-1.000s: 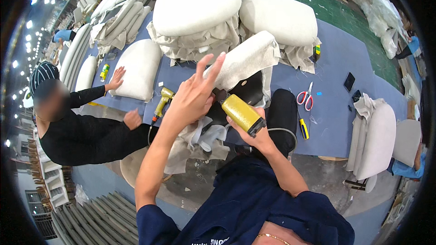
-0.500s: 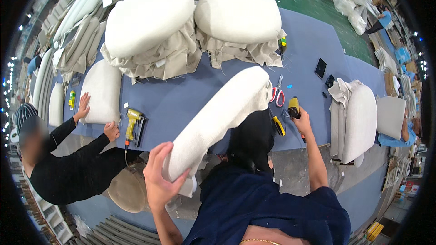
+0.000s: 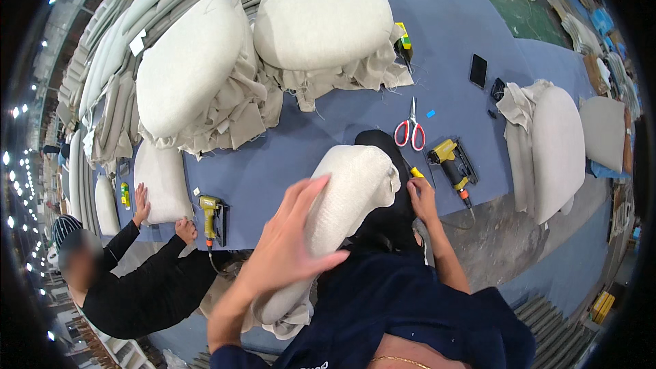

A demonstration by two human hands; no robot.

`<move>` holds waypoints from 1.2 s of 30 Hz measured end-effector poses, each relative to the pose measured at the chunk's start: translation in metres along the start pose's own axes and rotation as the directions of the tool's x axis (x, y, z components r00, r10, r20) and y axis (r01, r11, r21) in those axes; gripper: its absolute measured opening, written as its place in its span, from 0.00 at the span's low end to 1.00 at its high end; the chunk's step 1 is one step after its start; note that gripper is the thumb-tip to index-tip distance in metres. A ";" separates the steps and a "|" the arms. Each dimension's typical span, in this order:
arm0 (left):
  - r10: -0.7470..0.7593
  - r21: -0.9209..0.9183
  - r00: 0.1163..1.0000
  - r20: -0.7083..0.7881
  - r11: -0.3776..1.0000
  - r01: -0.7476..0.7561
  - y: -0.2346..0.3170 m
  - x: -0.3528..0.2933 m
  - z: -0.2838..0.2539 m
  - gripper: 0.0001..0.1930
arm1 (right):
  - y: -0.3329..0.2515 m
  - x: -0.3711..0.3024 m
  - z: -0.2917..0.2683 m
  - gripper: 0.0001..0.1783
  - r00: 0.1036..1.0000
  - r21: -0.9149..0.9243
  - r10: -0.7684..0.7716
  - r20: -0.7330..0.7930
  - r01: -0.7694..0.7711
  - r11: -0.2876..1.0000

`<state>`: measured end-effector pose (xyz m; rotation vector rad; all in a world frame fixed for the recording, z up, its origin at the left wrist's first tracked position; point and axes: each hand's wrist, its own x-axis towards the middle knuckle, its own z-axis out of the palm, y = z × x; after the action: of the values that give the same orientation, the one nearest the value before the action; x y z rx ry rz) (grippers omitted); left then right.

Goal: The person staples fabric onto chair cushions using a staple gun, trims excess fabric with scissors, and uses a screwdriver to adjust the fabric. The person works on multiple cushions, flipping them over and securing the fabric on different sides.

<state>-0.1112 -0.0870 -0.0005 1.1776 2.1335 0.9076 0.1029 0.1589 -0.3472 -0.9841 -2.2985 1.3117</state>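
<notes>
A cream fabric-covered cushion [image 3: 352,181] leans tilted against my lap, loose cloth hanging along its edge. My left hand [image 3: 290,236] is over its near side, fingers and thumb spread wide. At the table's front edge, my right hand [image 3: 422,199] closes on the handle of a yellow screwdriver [image 3: 415,172], hiding most of it. Just right of that hand a yellow-and-black staple gun [image 3: 447,152] lies on the table, its air hose running off the front edge. Red-and-white-handled scissors [image 3: 413,111] rest farther back.
Covered cushions [image 3: 324,20] sit on piled cloth at the back of the blue-grey table [image 3: 451,41]. Another cushion [image 3: 557,154] stands at right, near a phone [image 3: 478,70]. At left a co-worker [image 3: 157,294] touches a cushion [image 3: 162,184], beside a second staple gun [image 3: 214,219].
My right hand has let go of the staple gun and moved left to the screwdriver. My left hand's fingers have spread off the cushion, which stands lower and nearer. The view has shifted.
</notes>
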 end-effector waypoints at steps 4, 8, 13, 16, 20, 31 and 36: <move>0.286 -0.106 0.958 0.034 0.954 -0.281 -0.008 0.084 0.012 0.49 | -0.013 -0.008 -0.009 0.23 0.999 0.112 -0.035 0.027 0.032 0.993; 0.565 -0.417 0.600 0.567 0.824 -0.382 -0.026 0.173 0.038 0.22 | 0.006 -0.020 -0.021 0.31 0.978 0.075 0.006 0.210 -0.023 0.997; 0.423 -0.428 0.728 0.539 0.882 -0.196 -0.023 0.139 0.008 0.18 | 0.003 -0.029 -0.029 0.35 0.947 -0.155 0.073 0.312 -0.025 0.988; 0.433 -0.443 0.878 0.206 0.841 -0.311 -0.059 0.095 -0.048 0.16 | -0.024 -0.019 -0.030 0.36 0.911 -0.356 0.124 0.392 0.026 0.934; 0.265 -0.374 0.928 -0.262 0.859 -0.351 -0.149 0.055 -0.121 0.15 | -0.024 0.009 -0.025 0.37 0.924 -0.209 0.136 0.357 -0.063 0.976; -0.010 -0.223 0.920 -0.392 0.971 -0.085 -0.183 0.077 -0.141 0.16 | -0.382 -0.084 0.003 0.46 0.610 0.025 -0.635 0.474 0.711 0.703; 0.103 -0.239 0.918 -0.383 0.949 -0.206 -0.187 0.022 -0.164 0.15 | -0.368 -0.083 0.032 0.42 0.579 -0.075 -0.703 0.413 0.791 0.607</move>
<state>-0.3347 -0.1905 -0.0433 1.1128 2.1165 1.5497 -0.0061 -0.0454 -0.0479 0.2824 -2.6951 0.8447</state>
